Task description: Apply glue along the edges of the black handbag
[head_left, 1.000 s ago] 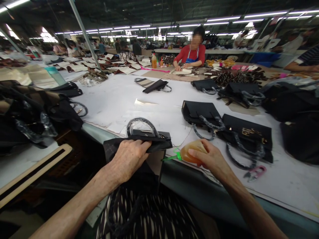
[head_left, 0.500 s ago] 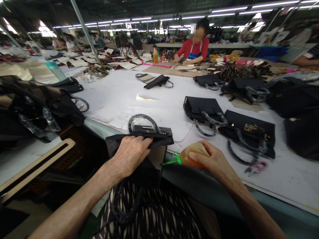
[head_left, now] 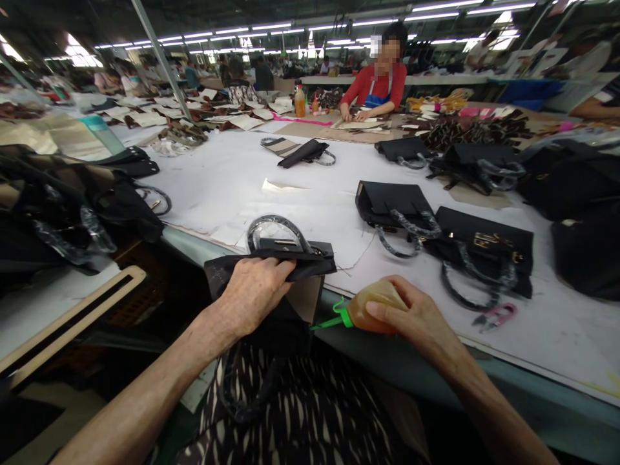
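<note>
My left hand (head_left: 252, 290) is closed over the top edge of a black handbag (head_left: 310, 261) that hangs off the near edge of the white table (head_left: 232, 187). The bag's wrapped handle (head_left: 274, 226) arches above my fingers. My right hand (head_left: 414, 316) grips an amber squeeze bottle (head_left: 371, 307) laid sideways. Its green nozzle (head_left: 334, 318) points left at the bag's lower flap, close to its brown inner face.
Finished black handbags (head_left: 392, 200) (head_left: 484, 248) lie on the right of the table, with pink snips (head_left: 498, 316) near the front edge. More bags pile up at the left (head_left: 72, 206). A person in red (head_left: 375, 90) works at the far table among cut pieces.
The bottle has dipped a little lower and its nozzle has swung down toward the bag's flap. My left hand keeps its hold on the bag.
</note>
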`<state>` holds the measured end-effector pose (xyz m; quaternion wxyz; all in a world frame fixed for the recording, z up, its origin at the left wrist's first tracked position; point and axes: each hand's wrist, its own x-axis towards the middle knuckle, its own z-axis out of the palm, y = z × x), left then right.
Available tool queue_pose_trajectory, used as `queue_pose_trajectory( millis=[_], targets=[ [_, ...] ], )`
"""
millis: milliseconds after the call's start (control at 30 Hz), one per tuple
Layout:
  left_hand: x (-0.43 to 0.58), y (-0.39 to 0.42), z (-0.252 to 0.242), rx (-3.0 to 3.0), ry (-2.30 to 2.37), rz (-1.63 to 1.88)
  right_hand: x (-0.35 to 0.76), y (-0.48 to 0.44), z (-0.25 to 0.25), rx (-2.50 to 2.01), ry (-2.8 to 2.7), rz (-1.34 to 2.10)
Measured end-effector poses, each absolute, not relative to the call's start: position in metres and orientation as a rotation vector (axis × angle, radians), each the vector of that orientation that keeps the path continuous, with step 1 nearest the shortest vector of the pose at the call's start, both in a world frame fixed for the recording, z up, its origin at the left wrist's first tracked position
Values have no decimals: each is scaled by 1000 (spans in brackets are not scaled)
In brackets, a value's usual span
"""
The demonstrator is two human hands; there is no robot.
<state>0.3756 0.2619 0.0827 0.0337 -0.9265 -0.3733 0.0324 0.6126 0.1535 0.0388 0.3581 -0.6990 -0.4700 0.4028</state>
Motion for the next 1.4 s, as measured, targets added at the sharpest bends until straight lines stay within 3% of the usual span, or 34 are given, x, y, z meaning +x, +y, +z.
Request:
queue_pose_trajectory(
  millis=[367,1400],
  targets=[
    [377,264,83,-2804,-1157,95,613,142,34,-1783,-1263,1028],
    [376,271,92,-2783,-1189,66,597,109,9,-1734,-560,1277]
  ],
)
